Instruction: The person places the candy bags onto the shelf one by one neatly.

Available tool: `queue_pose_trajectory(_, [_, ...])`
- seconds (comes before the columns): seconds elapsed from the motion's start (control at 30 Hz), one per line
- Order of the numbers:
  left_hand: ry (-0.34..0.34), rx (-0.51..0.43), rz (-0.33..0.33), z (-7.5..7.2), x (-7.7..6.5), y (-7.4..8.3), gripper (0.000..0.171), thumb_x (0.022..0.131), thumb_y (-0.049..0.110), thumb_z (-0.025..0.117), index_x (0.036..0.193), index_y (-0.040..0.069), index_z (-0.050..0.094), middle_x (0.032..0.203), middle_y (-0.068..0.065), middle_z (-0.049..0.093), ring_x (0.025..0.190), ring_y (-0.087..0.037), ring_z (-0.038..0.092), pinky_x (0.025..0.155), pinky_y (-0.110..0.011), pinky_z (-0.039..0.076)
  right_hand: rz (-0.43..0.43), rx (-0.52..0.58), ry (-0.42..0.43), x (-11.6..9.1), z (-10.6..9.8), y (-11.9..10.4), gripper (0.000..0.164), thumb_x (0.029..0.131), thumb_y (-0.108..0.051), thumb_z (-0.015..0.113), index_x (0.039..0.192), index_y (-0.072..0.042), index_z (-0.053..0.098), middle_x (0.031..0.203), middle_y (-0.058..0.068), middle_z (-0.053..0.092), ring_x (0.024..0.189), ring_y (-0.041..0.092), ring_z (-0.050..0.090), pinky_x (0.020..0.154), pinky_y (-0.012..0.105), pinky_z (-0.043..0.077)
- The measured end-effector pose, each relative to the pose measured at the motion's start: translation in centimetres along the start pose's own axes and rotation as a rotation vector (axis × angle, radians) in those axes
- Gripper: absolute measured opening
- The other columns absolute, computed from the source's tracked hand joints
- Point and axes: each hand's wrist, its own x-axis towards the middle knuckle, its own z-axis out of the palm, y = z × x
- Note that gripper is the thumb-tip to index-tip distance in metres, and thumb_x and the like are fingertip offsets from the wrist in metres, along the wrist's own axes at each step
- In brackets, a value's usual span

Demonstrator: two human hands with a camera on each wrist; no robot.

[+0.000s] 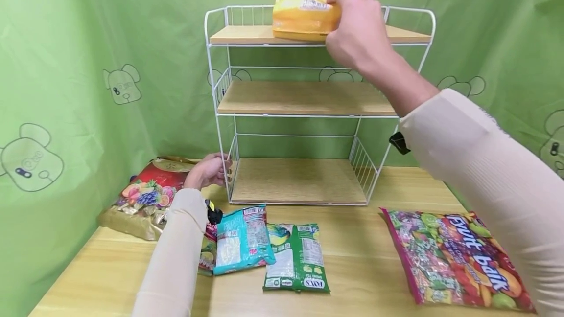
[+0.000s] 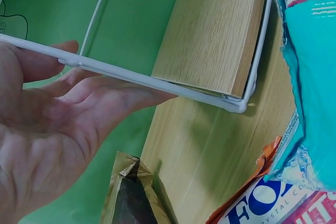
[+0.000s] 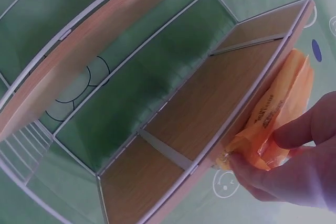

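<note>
At the top tier of a white wire shelf rack with wooden boards, my right hand grips the right end of a yellow-orange snack bag. The bag lies on the top board; in the right wrist view, thumb and fingers pinch the orange bag near the board's edge. Low on the rack's left side, my left hand holds the wire side frame. In the left wrist view the left hand has fingers and thumb about the white rail. Some fingertips are hidden behind it.
A red and gold candy bag lies left of the rack. In front are a turquoise bag, partly over another packet, and a green Fox's bag. A large pink-edged fruit candy bag lies at right. Green cloth hangs behind.
</note>
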Motion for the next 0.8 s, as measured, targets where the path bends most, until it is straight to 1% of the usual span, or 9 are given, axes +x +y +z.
queue_pose_trajectory(0.13, [0.007, -0.004, 0.0, -0.1, 0.0, 0.0, 0.023, 0.104, 0.005, 0.043, 0.127, 0.005, 0.042, 0.067, 0.005, 0.036, 0.059, -0.012, 0.04, 0.059, -0.029, 0.047, -0.008, 0.032, 0.013, 0.8, 0.4, -0.2, 0.081, 0.08, 0.013, 0.045, 0.155, -0.017, 0.04, 0.148, 0.015, 0.049, 0.13, 0.029, 0.043, 0.111, 0.038, 0.04])
queue_pose_trajectory(0.23, [0.014, 0.002, -0.001, -0.1, 0.1, -0.2, 0.029, 0.103, 0.006, 0.043, 0.132, 0.003, 0.04, 0.069, 0.003, 0.04, 0.06, -0.013, 0.046, 0.062, -0.031, 0.052, -0.009, 0.049, 0.02, 1.0, 0.7, -0.2, 0.084, 0.079, 0.015, 0.044, 0.155, -0.019, 0.04, 0.147, 0.013, 0.051, 0.126, 0.027, 0.046, 0.108, 0.036, 0.044])
queue_pose_trajectory(0.3, [0.014, 0.002, -0.004, 0.0, 0.1, -0.3, 0.03, 0.103, 0.006, 0.044, 0.133, 0.002, 0.04, 0.071, 0.002, 0.043, 0.061, -0.014, 0.05, 0.064, -0.033, 0.054, -0.023, 0.032, 0.022, 0.9, 0.9, -0.1, 0.086, 0.077, 0.016, 0.043, 0.155, -0.019, 0.039, 0.148, 0.016, 0.049, 0.128, 0.029, 0.045, 0.11, 0.038, 0.043])
queue_pose_trajectory(0.37, [0.016, 0.003, -0.006, 0.0, 0.2, -0.3, 0.029, 0.104, 0.006, 0.044, 0.132, 0.002, 0.041, 0.072, 0.001, 0.045, 0.062, -0.015, 0.053, 0.067, -0.035, 0.056, -0.033, -0.011, 0.017, 0.5, 0.9, -0.1, 0.089, 0.077, 0.016, 0.041, 0.157, -0.021, 0.036, 0.152, 0.02, 0.042, 0.134, 0.033, 0.039, 0.114, 0.041, 0.041])
queue_pose_trajectory(0.5, [0.023, 0.012, -0.004, 0.2, 0.2, -0.3, 0.026, 0.104, 0.007, 0.044, 0.129, 0.003, 0.042, 0.072, 0.001, 0.044, 0.062, -0.015, 0.052, 0.068, -0.036, 0.057, -0.097, -0.157, 0.056, -0.7, 1.1, -0.3, 0.095, 0.076, 0.016, 0.042, 0.161, -0.024, 0.025, 0.155, 0.027, 0.029, 0.141, 0.04, 0.023, 0.121, 0.052, 0.028])
queue_pose_trajectory(0.6, [0.022, 0.016, -0.001, 0.2, 0.2, -0.2, 0.027, 0.104, 0.007, 0.044, 0.13, 0.002, 0.042, 0.073, 0.0, 0.045, 0.061, -0.015, 0.053, 0.067, -0.036, 0.056, -0.156, -0.269, 0.127, -1.7, 1.4, -0.8, 0.095, 0.077, 0.013, 0.046, 0.161, -0.02, 0.019, 0.15, 0.029, 0.03, 0.137, 0.044, 0.025, 0.117, 0.056, 0.027])
queue_pose_trajectory(0.67, [0.017, 0.014, 0.0, 0.2, 0.2, -0.2, 0.029, 0.104, 0.006, 0.043, 0.132, 0.002, 0.041, 0.074, -0.001, 0.047, 0.06, -0.015, 0.054, 0.067, -0.035, 0.057, -0.177, -0.318, 0.145, -2.2, 1.8, -1.1, 0.092, 0.08, 0.009, 0.048, 0.161, -0.018, 0.015, 0.148, 0.031, 0.032, 0.134, 0.045, 0.028, 0.113, 0.056, 0.03])
queue_pose_trajectory(0.73, [0.014, 0.012, 0.002, 0.1, 0.2, -0.2, 0.03, 0.104, 0.006, 0.043, 0.134, 0.001, 0.04, 0.074, -0.002, 0.049, 0.059, -0.015, 0.056, 0.067, -0.035, 0.058, -0.171, -0.335, 0.123, -2.5, 2.2, -1.5, 0.089, 0.085, 0.004, 0.048, 0.163, -0.018, 0.01, 0.15, 0.033, 0.029, 0.133, 0.047, 0.03, 0.111, 0.057, 0.033])
queue_pose_trajectory(0.8, [0.011, 0.009, 0.004, 0.1, 0.2, -0.2, 0.032, 0.104, 0.005, 0.042, 0.135, 0.0, 0.039, 0.073, -0.001, 0.048, 0.058, -0.015, 0.055, 0.066, -0.035, 0.058, -0.157, -0.312, 0.087, -2.8, 2.6, -1.7, 0.085, 0.091, -0.001, 0.045, 0.164, -0.02, 0.005, 0.154, 0.034, 0.022, 0.134, 0.047, 0.032, 0.113, 0.056, 0.036])
